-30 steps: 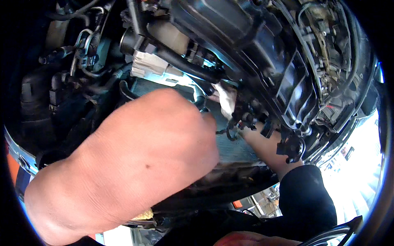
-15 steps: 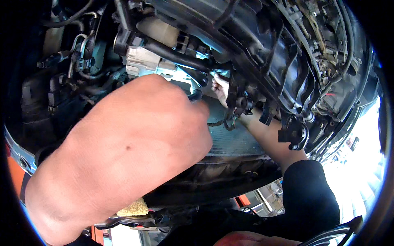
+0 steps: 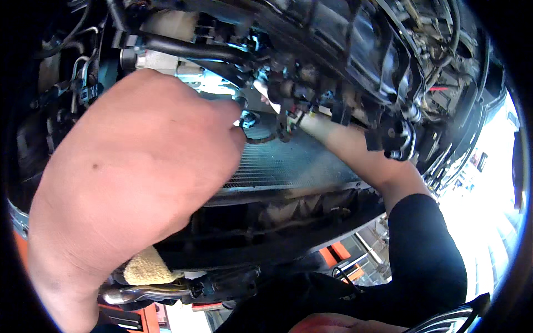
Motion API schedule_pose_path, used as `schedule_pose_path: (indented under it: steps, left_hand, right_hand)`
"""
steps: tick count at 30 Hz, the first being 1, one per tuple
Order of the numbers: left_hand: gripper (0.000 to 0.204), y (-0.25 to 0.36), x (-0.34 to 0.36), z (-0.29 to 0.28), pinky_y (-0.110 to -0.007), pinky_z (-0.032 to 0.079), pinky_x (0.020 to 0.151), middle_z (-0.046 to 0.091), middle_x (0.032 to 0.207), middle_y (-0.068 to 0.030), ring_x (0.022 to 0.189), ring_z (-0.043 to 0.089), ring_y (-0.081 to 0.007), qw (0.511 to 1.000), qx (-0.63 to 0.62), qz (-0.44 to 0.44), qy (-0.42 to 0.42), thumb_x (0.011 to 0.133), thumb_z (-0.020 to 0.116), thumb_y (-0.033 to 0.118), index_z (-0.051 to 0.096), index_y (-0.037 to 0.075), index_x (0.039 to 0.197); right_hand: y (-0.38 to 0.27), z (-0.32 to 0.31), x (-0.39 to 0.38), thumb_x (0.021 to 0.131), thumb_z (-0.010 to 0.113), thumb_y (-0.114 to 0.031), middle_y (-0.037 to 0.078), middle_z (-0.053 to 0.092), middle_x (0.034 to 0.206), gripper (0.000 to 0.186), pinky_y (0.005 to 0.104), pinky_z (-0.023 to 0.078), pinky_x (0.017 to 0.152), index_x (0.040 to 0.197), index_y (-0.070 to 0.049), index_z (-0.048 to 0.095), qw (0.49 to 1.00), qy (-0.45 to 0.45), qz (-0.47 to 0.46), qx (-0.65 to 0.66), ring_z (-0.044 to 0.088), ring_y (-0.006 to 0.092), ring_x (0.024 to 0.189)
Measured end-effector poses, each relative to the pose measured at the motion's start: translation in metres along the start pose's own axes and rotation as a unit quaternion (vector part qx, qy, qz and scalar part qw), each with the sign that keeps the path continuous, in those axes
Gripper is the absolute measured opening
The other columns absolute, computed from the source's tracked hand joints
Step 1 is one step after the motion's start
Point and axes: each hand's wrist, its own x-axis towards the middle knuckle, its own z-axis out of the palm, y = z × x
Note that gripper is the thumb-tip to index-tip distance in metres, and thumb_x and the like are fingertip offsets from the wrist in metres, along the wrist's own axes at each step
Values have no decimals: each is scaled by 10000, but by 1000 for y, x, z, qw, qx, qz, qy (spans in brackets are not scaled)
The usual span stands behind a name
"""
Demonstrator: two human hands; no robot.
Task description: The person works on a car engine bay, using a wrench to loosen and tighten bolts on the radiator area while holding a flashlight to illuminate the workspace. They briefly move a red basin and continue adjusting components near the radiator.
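My left hand (image 3: 166, 127) fills the left foreground, its fingers curled closed. A short dark cylindrical end (image 3: 240, 102) shows beside the fingertips; what lies inside the grip is hidden by the back of the hand. From the right, my right hand (image 3: 268, 95) reaches into the engine bay behind black connectors and wiring (image 3: 288, 114), which cover most of its fingers. A black hose (image 3: 189, 49) crosses above both hands, close to a pale metal housing (image 3: 161, 61). Below them spreads a finned radiator (image 3: 277, 161).
A ribbed black engine part (image 3: 333, 39) overhangs the upper right. Black connectors (image 3: 388, 139) stand near my right forearm. Along the front runs a dark crossmember (image 3: 266, 222). A yellow cloth (image 3: 147, 267) lies below my left wrist, beside a shiny metal bar (image 3: 144, 293).
The view has shifted, so the engine parts sit further left and higher. My left hand stays closed. My right hand remains among the hoses, its fingers now more hidden.
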Motion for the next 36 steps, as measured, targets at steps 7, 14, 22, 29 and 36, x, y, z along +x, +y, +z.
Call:
schedule_pose_path:
  steps: [7,14,22,29,36]
  left_hand:
    - [469,-18,1,18,-433,503,649,596,850,-98,745,639,-323,995,87,45,-17,572,810,81,707,38,1028]
    - [537,-16,-10,22,-442,496,673,610,879,-127,774,640,-351,995,101,14,-15,564,829,62,718,23,1088]
    - [535,-11,-6,20,-439,515,707,628,895,-155,809,654,-362,998,62,-11,-21,557,832,41,723,5,1080]
    - [536,-7,-3,18,-434,513,704,629,892,-166,815,648,-377,997,77,-2,-4,552,827,27,716,-3,1076]
    - [556,-2,-4,21,-433,515,713,634,900,-169,803,650,-371,993,110,-34,-24,546,844,35,724,10,1088]
  right_hand:
    - [16,20,3,953,572,-266,162,734,865,251,494,570,743,945,-69,727,1000,22,1,2,724,341,840]
    - [9,57,17,1035,513,-325,251,716,898,390,530,551,799,979,12,701,995,9,39,-88,711,416,887]
    - [33,54,41,1026,557,-347,269,708,1003,419,514,546,838,1090,53,660,991,-53,120,22,696,430,957]
    - [61,46,37,1007,537,-292,240,717,1033,365,505,558,840,1107,31,676,993,-54,103,-36,699,406,976]
    - [69,43,33,988,518,-236,211,726,1063,329,496,571,843,1125,8,692,993,-47,103,-42,703,383,996]
